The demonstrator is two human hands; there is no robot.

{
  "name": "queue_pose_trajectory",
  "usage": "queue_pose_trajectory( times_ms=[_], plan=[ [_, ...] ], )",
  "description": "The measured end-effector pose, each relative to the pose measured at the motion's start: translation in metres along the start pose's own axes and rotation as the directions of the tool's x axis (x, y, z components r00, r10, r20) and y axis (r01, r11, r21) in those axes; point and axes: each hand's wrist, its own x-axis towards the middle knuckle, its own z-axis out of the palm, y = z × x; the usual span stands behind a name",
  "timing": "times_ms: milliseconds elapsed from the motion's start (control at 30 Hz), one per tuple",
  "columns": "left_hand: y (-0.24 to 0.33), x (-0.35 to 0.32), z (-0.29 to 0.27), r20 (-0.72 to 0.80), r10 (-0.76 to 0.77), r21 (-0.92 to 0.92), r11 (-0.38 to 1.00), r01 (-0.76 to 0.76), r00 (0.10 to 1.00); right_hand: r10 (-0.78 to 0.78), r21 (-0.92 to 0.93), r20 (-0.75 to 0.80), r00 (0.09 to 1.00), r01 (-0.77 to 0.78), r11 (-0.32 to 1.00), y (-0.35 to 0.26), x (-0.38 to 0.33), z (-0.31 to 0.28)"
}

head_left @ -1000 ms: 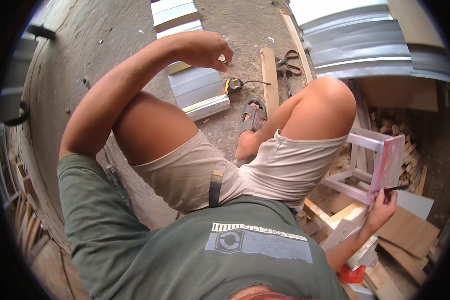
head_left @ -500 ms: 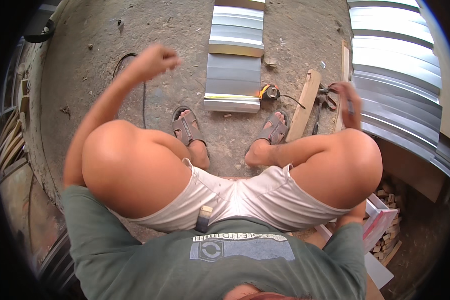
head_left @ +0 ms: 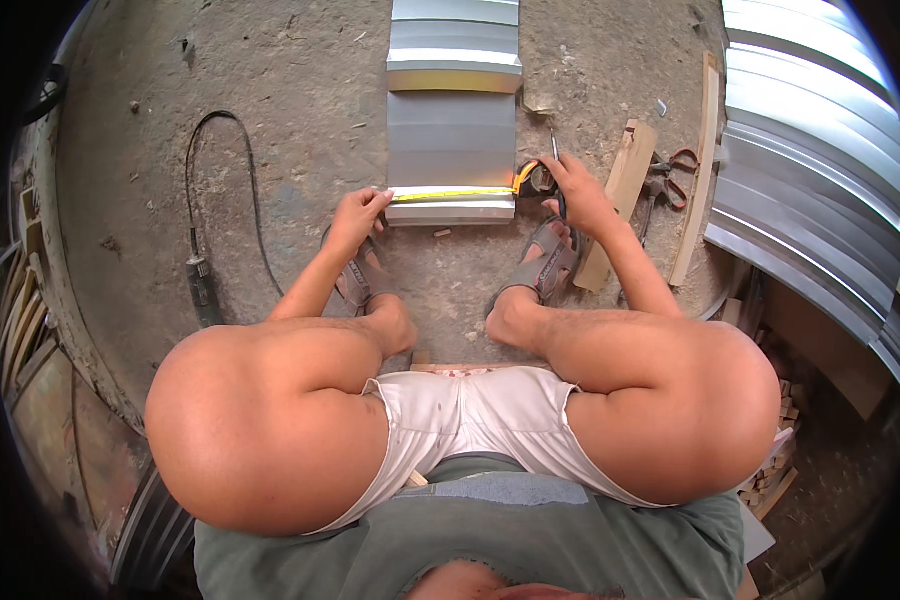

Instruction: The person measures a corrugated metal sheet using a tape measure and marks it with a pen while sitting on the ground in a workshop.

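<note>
I sit low with both knees up, looking down at a ribbed grey metal sheet piece (head_left: 452,150) on the concrete floor. A yellow tape measure blade (head_left: 450,194) is stretched across its near edge. My left hand (head_left: 358,216) pins the blade's end at the sheet's left corner. My right hand (head_left: 576,190) rests at the right corner beside the tape measure case (head_left: 538,180) and holds a thin pencil-like tool (head_left: 555,150) pointing upward. My sandalled feet (head_left: 550,262) are planted just below the sheet.
A second metal piece (head_left: 454,40) lies beyond the first. Large corrugated sheets (head_left: 820,160) are stacked at the right. Wooden strips (head_left: 625,190), tin snips with red handles (head_left: 670,172), and a black cable with a power tool (head_left: 202,285) lie on the floor.
My left arm has come down from raised at the left to the sheet's corner. My right hand moved from the right-hand tools to the tape case, and the blade now spans the sheet.
</note>
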Motion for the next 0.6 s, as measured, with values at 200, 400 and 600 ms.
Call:
queue_pose_trajectory(
  times_ms=[200,400,600],
  plan=[
    [-0.014,0.007,0.000,0.023,-0.036,-0.136,0.990,0.039,0.999,0.072,0.033,0.081,0.994,-0.075,0.997,-0.011,0.009,-0.003],
    [-0.022,0.003,0.004,-0.039,0.006,-0.204,0.979,-0.014,0.999,-0.053,0.023,0.052,0.997,0.052,0.998,-0.028,0.004,0.016],
    [-0.019,0.003,-0.002,0.033,-0.014,-0.225,0.974,0.022,0.999,-0.030,-0.158,0.107,0.994,0.046,0.986,-0.024,0.000,0.026]
  ],
)
